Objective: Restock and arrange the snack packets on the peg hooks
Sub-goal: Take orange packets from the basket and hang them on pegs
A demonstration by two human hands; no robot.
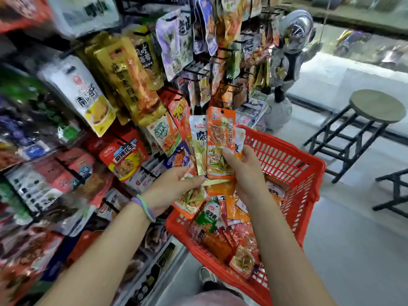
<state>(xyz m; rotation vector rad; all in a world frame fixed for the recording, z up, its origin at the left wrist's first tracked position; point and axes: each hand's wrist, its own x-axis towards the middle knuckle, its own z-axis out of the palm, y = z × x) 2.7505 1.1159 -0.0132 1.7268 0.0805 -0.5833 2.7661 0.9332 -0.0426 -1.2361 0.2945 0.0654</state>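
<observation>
My right hand (245,171) grips a fanned bunch of snack packets upright, an orange packet (220,138) in front and a white-and-gold packet (198,140) behind it. My left hand (170,188) pinches the lower edge of the bunch and an orange packet (191,202) hanging beneath. Both hands are above a red plastic basket (295,164) holding several loose packets (220,228). The peg hooks (123,142) on the rack at left and ahead carry hanging snack packets (128,80).
A round stool (375,107) with black legs stands on the grey floor at right. A second black frame (395,191) is at the far right edge. A helmeted silver figure (291,49) stands behind the basket. A shoe (207,277) shows below the basket.
</observation>
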